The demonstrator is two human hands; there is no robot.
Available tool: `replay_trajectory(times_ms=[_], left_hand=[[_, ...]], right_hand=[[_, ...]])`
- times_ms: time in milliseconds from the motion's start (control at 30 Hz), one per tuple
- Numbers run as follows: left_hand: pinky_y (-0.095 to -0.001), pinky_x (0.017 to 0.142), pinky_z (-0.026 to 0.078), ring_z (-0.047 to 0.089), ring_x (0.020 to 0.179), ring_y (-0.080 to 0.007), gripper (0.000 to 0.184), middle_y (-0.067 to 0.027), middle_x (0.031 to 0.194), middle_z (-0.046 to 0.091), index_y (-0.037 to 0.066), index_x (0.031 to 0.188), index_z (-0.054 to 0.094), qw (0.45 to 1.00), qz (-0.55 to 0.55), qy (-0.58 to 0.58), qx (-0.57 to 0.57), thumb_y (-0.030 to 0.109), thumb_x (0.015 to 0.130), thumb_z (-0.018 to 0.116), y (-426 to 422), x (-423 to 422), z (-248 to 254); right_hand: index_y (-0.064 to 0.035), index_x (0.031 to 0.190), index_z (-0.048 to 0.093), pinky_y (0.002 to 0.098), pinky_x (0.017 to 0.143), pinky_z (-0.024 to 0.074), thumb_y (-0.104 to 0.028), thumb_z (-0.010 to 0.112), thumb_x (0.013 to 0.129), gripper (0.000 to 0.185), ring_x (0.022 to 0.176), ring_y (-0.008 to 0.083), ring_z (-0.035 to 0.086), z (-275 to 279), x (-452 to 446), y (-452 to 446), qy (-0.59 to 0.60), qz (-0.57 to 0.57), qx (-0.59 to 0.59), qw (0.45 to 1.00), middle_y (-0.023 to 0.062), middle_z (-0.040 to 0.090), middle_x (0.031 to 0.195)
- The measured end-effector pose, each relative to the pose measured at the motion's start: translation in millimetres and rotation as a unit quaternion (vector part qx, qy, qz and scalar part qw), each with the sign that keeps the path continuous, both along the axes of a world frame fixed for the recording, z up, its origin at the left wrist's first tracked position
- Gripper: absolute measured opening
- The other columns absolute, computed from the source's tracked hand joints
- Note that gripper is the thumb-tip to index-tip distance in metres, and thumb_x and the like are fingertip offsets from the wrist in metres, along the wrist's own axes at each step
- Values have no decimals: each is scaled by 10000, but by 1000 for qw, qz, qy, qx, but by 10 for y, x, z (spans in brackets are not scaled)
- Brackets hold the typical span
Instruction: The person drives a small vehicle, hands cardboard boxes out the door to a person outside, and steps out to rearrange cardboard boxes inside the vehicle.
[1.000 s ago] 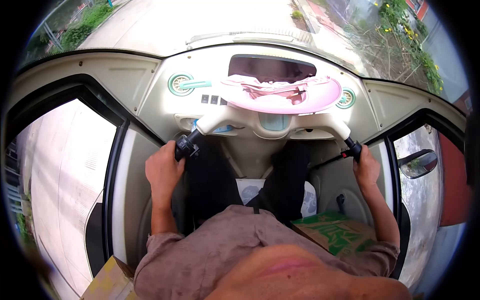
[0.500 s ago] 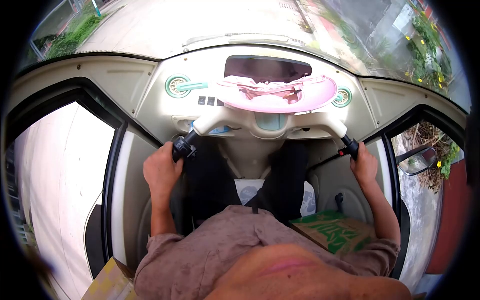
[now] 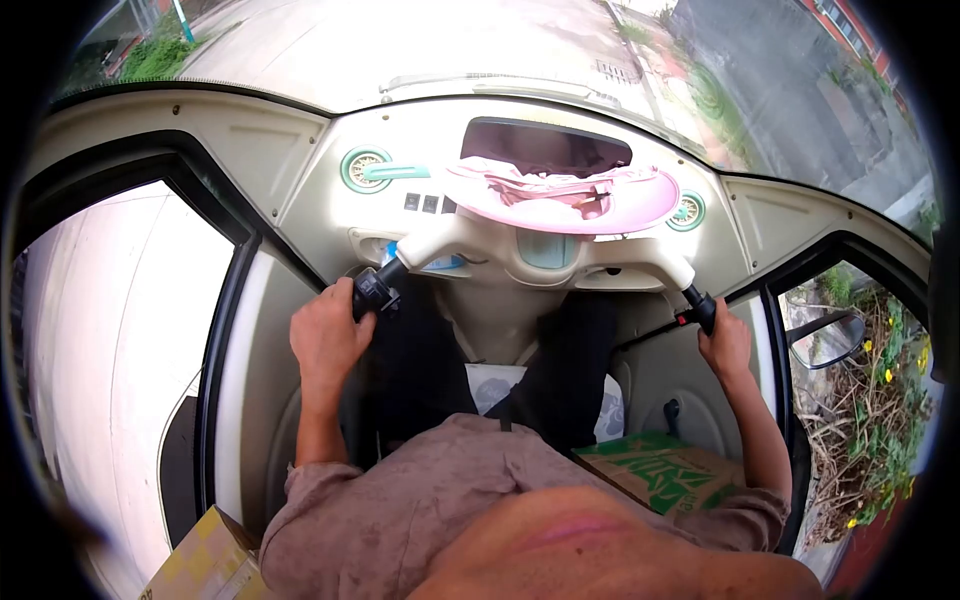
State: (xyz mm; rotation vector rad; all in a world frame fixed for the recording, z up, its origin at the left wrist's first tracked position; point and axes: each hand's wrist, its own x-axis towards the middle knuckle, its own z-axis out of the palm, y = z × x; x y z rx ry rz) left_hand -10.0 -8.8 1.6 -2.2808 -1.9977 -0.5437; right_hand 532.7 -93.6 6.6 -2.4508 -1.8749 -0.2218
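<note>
Inside a small enclosed vehicle, my left hand (image 3: 333,328) is closed around the black left handlebar grip (image 3: 370,291), which carries a switch block. My right hand (image 3: 727,342) wraps the black right handlebar grip (image 3: 706,312), beside a small red switch. Both grips sit on the ends of a cream handlebar (image 3: 470,237). Behind the handlebar, a pink visor hat (image 3: 560,205) lies on the dashboard in front of a dark recess (image 3: 545,143). My legs in dark trousers are below, on either side of the middle.
A green and brown cardboard box (image 3: 660,470) lies by my right side, a yellowish carton (image 3: 212,560) at lower left. A side mirror (image 3: 828,341) is outside the right window. Through the windscreen are a pale road (image 3: 400,40) and a grey wall (image 3: 800,80) to the right.
The vehicle has moved forward: plants with yellow flowers shifted from the windscreen to the right window, and the grey wall came into view. Both hands stay on the grips.
</note>
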Motion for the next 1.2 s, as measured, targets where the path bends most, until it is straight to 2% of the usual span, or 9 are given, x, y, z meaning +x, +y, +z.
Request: replay_trajectory(times_ms=[300, 467, 633, 733, 833, 1200], left_hand=[[-474, 610, 504, 646, 720, -369, 295, -126, 779, 644, 72, 868, 566, 1000, 8, -6, 10, 213, 703, 766, 110, 10, 27], [-452, 607, 517, 654, 709, -343, 305, -101, 779, 649, 81, 885, 558, 1000, 1, 0, -6, 213, 712, 771, 78, -13, 15], [-460, 639, 524, 663, 765, -332, 293, -93, 810, 652, 80, 886, 554, 1000, 9, -9, -23, 201, 723, 765, 41, 1, 68], [-460, 641, 527, 665, 766, -330, 289, -93, 812, 653, 82, 892, 557, 1000, 2, -13, -16, 200, 727, 763, 69, -15, 52], [-460, 639, 528, 665, 763, -333, 285, -92, 808, 652, 84, 889, 557, 1000, 21, 2, -18, 202, 731, 764, 55, 4, 50], [-463, 617, 509, 645, 726, -364, 271, -110, 794, 644, 80, 861, 563, 999, 30, 12, 1, 180, 724, 774, 45, 61, 26]], right_hand=[[-33, 1022, 561, 557, 726, 500, -56, 687, 694, 352, 777, 500, 620, 71, 30, 33, 118, 21, -8, 993, 268, 644, 778], [-28, 1010, 568, 561, 715, 480, -21, 662, 693, 331, 807, 500, 618, 96, -8, 58, 125, 25, -7, 992, 279, 644, 785], [-18, 1034, 575, 548, 700, 482, -3, 647, 703, 339, 807, 510, 614, 56, 31, 77, 115, 28, -12, 993, 285, 631, 763], [-1, 1031, 578, 519, 714, 494, 25, 621, 708, 328, 817, 494, 624, 88, -7, 72, 124, 28, -21, 992, 273, 662, 830], [-22, 1039, 567, 547, 698, 485, -19, 664, 708, 345, 802, 504, 620, 55, 20, 57, 120, 23, -22, 992, 280, 640, 769], [-52, 1037, 566, 545, 725, 503, -49, 682, 712, 345, 825, 487, 632, 80, 42, 69, 112, 6, -26, 993, 266, 652, 785]])
